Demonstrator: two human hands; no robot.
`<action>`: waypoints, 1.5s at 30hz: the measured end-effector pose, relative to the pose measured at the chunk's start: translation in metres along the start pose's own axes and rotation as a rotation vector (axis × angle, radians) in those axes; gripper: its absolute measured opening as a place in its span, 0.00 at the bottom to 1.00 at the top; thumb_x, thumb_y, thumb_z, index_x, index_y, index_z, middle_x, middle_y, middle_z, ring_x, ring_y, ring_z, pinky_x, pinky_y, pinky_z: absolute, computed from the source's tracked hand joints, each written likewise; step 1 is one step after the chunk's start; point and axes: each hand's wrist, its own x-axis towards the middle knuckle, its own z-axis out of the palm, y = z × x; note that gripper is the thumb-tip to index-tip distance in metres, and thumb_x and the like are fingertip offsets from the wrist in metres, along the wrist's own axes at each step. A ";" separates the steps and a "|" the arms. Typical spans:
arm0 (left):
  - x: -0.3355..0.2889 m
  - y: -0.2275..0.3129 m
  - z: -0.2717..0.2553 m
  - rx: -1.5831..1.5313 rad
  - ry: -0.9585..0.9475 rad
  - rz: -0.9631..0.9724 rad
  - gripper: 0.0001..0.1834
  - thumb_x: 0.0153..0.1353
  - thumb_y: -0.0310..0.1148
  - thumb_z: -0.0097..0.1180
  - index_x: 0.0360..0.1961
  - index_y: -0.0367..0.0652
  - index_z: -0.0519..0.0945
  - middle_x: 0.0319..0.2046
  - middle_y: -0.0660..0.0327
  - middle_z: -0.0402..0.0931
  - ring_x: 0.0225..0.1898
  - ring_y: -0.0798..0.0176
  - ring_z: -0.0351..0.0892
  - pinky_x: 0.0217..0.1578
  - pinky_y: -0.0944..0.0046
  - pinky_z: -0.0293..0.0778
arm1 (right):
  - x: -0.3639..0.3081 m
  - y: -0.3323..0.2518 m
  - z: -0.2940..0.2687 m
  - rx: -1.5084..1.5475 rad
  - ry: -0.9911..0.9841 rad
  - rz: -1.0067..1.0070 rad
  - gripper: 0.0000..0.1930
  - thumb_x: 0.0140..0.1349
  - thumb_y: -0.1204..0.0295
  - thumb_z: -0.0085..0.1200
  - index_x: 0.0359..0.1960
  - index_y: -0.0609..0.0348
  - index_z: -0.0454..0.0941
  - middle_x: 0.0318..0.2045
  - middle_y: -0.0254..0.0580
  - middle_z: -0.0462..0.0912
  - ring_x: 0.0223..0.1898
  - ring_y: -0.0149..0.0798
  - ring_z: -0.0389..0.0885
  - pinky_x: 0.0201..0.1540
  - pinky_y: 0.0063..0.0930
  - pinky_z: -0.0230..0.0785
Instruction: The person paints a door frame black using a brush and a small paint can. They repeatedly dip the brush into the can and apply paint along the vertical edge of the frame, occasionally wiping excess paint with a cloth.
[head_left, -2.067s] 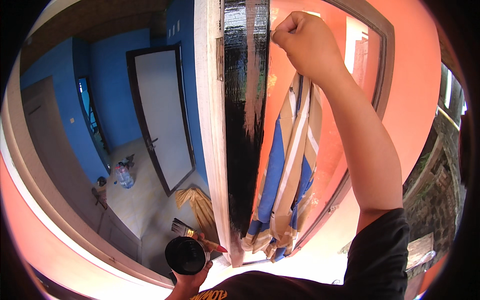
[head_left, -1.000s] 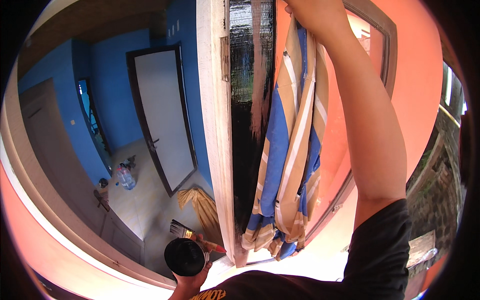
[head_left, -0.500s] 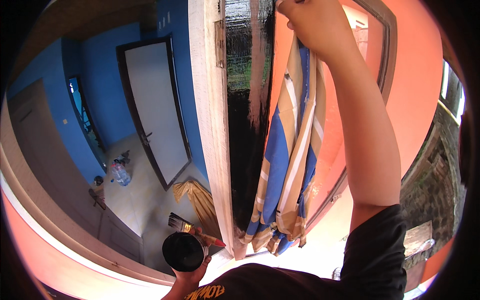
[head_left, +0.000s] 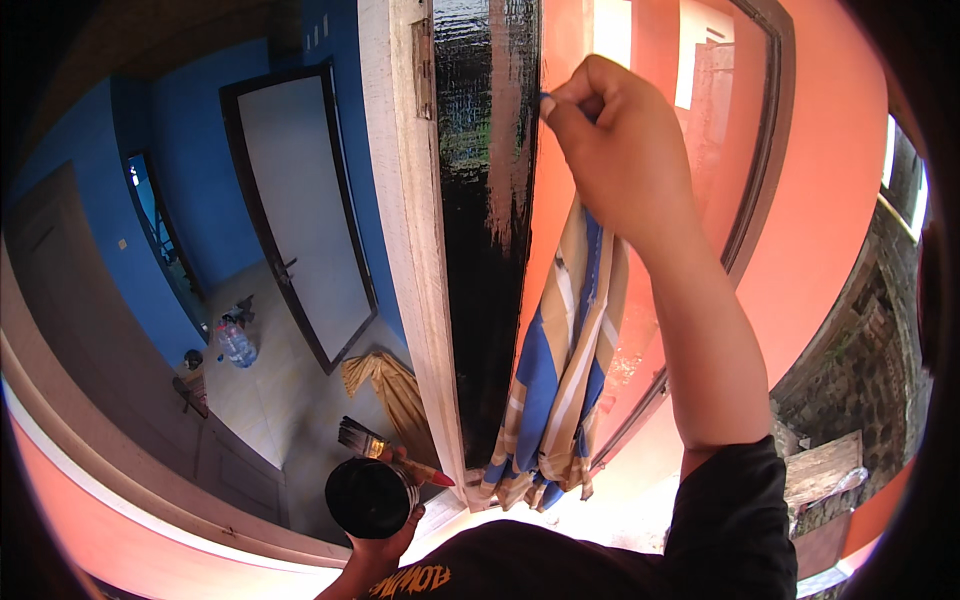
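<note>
My right hand (head_left: 625, 140) is closed on the upper end of a striped cloth (head_left: 560, 380) in tan, blue and white, which hangs below it in folds. A small blue bit shows at the fingertips, which touch the right edge of a board (head_left: 485, 270) coated in wet-looking black paint. That coat is streaky near the top, with pinkish-brown patches showing through. Low at the left, my left hand (head_left: 385, 545) is wrapped round a can (head_left: 370, 497) with a dark inside. A paintbrush (head_left: 415, 466) with dark bristles and a red-tipped handle lies beside the can's rim.
Left of the black board runs a bare pale wooden post (head_left: 405, 240). Beyond it lies a blue room with a white door (head_left: 300, 200), a clear plastic bottle (head_left: 237, 345) on the floor and a gold curtain (head_left: 390, 400). A dark-framed window (head_left: 765, 130) sits in the orange wall at right.
My right hand has moved down along the board's edge, and the striped cloth has come down with it. My left hand, the can and the paintbrush stay almost in place.
</note>
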 end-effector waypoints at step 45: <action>-0.019 0.004 0.037 0.071 -0.082 0.027 0.31 0.72 0.46 0.52 0.73 0.51 0.62 0.75 0.56 0.55 0.67 0.47 0.69 0.48 0.45 0.85 | -0.118 -0.009 -0.002 0.108 -0.195 0.152 0.07 0.56 0.84 0.56 0.29 0.59 0.71 0.25 0.47 0.74 0.22 0.51 0.76 0.25 0.41 0.67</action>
